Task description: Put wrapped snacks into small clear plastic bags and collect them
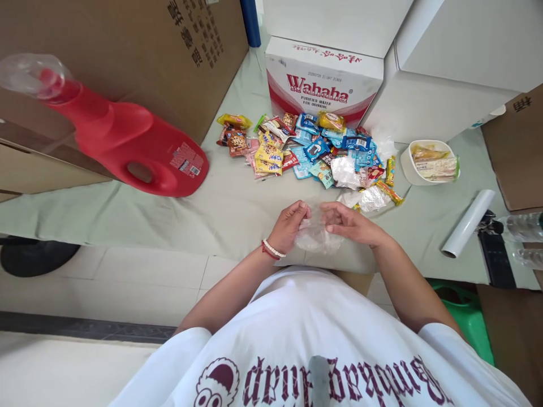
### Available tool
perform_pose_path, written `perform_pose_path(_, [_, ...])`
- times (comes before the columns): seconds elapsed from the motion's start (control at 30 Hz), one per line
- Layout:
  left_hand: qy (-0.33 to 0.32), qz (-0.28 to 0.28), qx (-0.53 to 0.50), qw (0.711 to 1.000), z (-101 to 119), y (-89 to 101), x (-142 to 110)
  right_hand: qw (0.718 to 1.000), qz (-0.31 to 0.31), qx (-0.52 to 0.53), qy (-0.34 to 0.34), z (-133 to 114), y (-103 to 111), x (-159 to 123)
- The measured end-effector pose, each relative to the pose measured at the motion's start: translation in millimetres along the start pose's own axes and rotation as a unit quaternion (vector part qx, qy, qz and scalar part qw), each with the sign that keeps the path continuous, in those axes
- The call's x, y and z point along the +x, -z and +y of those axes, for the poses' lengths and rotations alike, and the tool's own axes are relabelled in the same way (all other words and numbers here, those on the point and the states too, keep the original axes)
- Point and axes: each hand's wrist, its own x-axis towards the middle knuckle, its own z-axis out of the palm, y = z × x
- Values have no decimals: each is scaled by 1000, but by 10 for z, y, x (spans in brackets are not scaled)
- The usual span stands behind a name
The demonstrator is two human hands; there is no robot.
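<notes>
A clear plastic bag [316, 242] hangs crumpled between my two hands, just above the near edge of the cloth-covered table. My left hand [292, 223], with a white bead bracelet and a red string at the wrist, is closed and pinches the bag's left side. My right hand [350, 222] holds the bag's other side, fingers bent and thumb below them; its fingertips are partly blurred by the film. Beyond the hands lies a loose pile of wrapped snacks [316, 148] in blue, yellow, red and brown packets. Crumpled clear and white wrapping [373, 199] lies at its right front.
A big red jug [127, 135] stands at left before a brown carton [139, 68]. Behind the snacks is a Wahaha water box [322, 85]. To the right are a white tub [413, 169] with packets in it, a white roll [469, 223] and clear bottles [524, 226].
</notes>
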Motion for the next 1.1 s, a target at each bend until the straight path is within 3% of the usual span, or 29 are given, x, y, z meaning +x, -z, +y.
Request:
perform_pose_path(0.1, [12, -73, 93, 993, 110, 233, 130, 999, 1, -18, -37, 58, 47, -61])
perform_pose_path(0.13, [2, -68, 136, 988, 143, 319, 192, 999, 10, -21, -43, 64, 67, -77])
perform_pose_path(0.17, [-16, -30, 178, 983, 167, 400, 251, 998, 17, -17, -49, 68, 77, -87])
perform_pose_path(0.23, [-63, 134, 240, 959, 175, 517, 316, 997, 51, 10, -61, 82, 47, -82])
perform_pose_path(0.3, [-69, 283, 245, 925, 114, 542, 268, 988, 137, 48, -56, 122, -59, -50])
perform_pose_path(0.33, [-48, 303, 232, 923, 56, 513, 200, 979, 189, 63, -46, 151, -136, -30])
perform_pose_path(0.4, [20, 232, 191, 954, -91, 384, 19, 959, 270, 86, -20, 213, -321, 4])
perform_pose_path(0.47, [66, 132, 139, 979, -244, 196, -134, 948, 300, 103, 3, 253, -519, 19])
perform_pose_path(0.5, [69, 112, 116, 984, -309, 100, -171, 948, 299, 112, 12, 259, -611, 18])
perform_pose_path(0.67, [25, 95, 46, 994, -428, -161, -1, 942, 248, 225, 1, 171, -827, -33])
perform_pose_path(0.73, [4, 66, 5, 998, -414, -158, 86, 926, 264, 271, -4, 134, -775, -74])
perform_pose_path(0.8, [2, 78, -44, 996, -400, -128, 124, 907, 303, 291, 9, 120, -681, -129])
perform_pose_path(0.9, [32, 147, -104, 983, -389, -77, 118, 889, 349, 293, 33, 135, -557, -217])
perform_pose_path(0.97, [55, 162, -113, 979, -381, -70, 98, 885, 359, 292, 42, 152, -526, -258])
perform_pose_path(1.1, [139, 68, -71, 985, -373, -183, 60, 892, 352, 281, 45, 168, -573, -264])
